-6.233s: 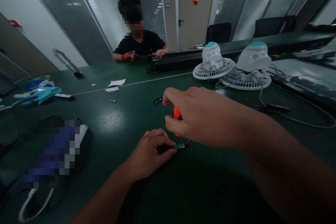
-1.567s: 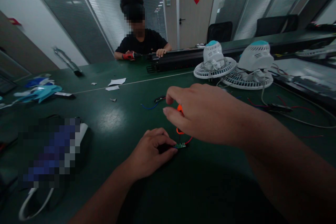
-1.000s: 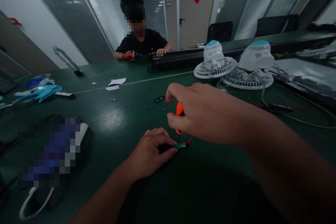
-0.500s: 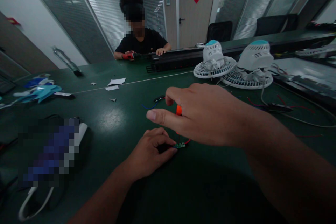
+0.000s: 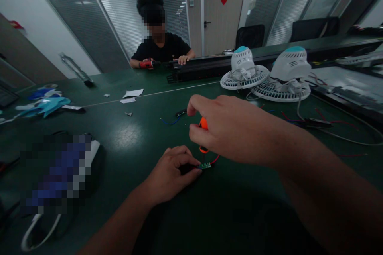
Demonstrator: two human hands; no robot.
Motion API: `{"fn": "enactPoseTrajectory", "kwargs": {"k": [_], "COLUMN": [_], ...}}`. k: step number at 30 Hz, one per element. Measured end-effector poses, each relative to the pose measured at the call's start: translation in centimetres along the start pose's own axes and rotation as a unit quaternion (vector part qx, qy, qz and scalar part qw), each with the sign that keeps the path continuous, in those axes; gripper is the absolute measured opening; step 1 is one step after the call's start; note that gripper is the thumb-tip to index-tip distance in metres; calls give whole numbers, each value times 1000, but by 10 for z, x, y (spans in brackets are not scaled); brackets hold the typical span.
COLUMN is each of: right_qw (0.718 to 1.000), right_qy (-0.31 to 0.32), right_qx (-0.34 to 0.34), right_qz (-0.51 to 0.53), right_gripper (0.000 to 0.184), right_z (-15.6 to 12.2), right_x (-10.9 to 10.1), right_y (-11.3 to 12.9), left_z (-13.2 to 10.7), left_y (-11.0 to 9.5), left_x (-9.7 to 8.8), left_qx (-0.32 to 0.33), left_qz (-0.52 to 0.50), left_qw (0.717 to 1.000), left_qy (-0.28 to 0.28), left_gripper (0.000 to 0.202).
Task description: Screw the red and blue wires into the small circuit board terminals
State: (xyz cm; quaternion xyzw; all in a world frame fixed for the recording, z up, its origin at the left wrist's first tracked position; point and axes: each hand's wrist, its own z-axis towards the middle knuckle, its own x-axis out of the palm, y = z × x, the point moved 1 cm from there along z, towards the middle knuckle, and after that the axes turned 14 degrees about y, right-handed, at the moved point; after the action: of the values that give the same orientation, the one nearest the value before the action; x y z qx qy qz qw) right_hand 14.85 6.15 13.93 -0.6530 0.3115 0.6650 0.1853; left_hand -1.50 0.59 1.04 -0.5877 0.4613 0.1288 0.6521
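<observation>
My left hand (image 5: 172, 173) rests on the green tabletop, finger and thumb pinching the left end of a small green circuit board (image 5: 205, 165). A red wire (image 5: 216, 159) leaves the board's right end. Over it, my right hand (image 5: 223, 131) is closed around a screwdriver (image 5: 204, 123) with an orange and black handle. The screwdriver stands about upright, its thin shaft pointing down at the board; whether the tip touches is too small to tell. Beyond my right hand lies a small dark module (image 5: 181, 112) with a blue wire (image 5: 170, 122), partly hidden by the fingers.
Two white fan heads (image 5: 243, 75) stand at the back right. Wires and another dark module (image 5: 318, 122) lie at the right. A power drill (image 5: 147, 63) is in the hand of a person across the table. Paper scraps (image 5: 133, 93) and a blurred bluish object (image 5: 60, 175) lie left.
My right thumb has drawn in toward the screwdriver handle, and more of the handle's lower end shows. My left hand and the circuit board have stayed in place.
</observation>
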Motion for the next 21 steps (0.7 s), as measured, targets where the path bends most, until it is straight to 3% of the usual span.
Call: {"fn": "enactPoseTrajectory", "kwargs": {"k": [21], "right_qw": [1000], "right_qy": [-3], "right_qx": [-4], "right_qz": [-16], "right_gripper": [25], "right_z": [0], "right_x": [2], "right_y": [0], "left_z": [1], "left_y": [0], "left_x": [0], "left_qx": [-3], "left_qz": [17], "left_qw": [1000], "left_qy": [5], "left_gripper": [16]}}
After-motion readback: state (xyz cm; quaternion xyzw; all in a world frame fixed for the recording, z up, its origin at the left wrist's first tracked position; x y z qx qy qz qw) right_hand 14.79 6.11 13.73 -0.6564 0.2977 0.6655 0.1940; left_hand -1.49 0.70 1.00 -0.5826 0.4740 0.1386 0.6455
